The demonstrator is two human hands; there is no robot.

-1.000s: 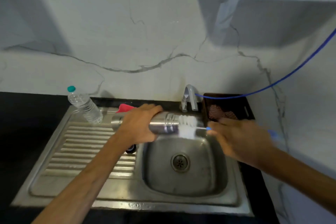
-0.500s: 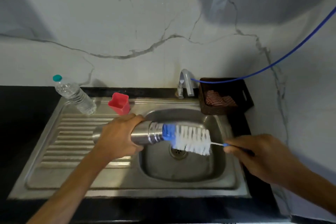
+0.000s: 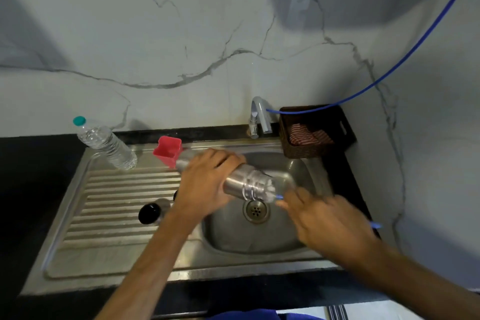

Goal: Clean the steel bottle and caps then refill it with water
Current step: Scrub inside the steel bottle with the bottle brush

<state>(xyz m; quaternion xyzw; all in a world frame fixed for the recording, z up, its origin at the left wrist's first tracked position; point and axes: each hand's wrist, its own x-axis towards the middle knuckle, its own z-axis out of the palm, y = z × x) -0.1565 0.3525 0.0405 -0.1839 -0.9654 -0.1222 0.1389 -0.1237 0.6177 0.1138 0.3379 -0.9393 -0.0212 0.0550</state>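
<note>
White marble-look wall [image 3: 181, 34] with grey veins backs a black desk [image 3: 33, 164] that carries a steel sink [image 3: 259, 241] with a ribbed draining board [image 3: 117, 203] on its left. Over the basin, the left hand [image 3: 207, 184] grips the steel bottle [image 3: 244, 182] round its body, holding it nearly level with the mouth toward the right. White bristles of a bottle brush [image 3: 268, 191] show at that mouth, blurred; the right hand [image 3: 327, 221] is curled round the brush's blue handle, whose end sticks out past the wrist. A black cap [image 3: 149, 213] lies on the draining board just beside the left forearm. At the back of the board stand a clear plastic bottle [image 3: 109, 145] with a teal lid and a red cup [image 3: 167, 149]. Behind the basin rises a tap [image 3: 261, 114], with a thin blue hose [image 3: 389, 70] running up to the right, and a dark basket [image 3: 317, 130] sits beside it.
</note>
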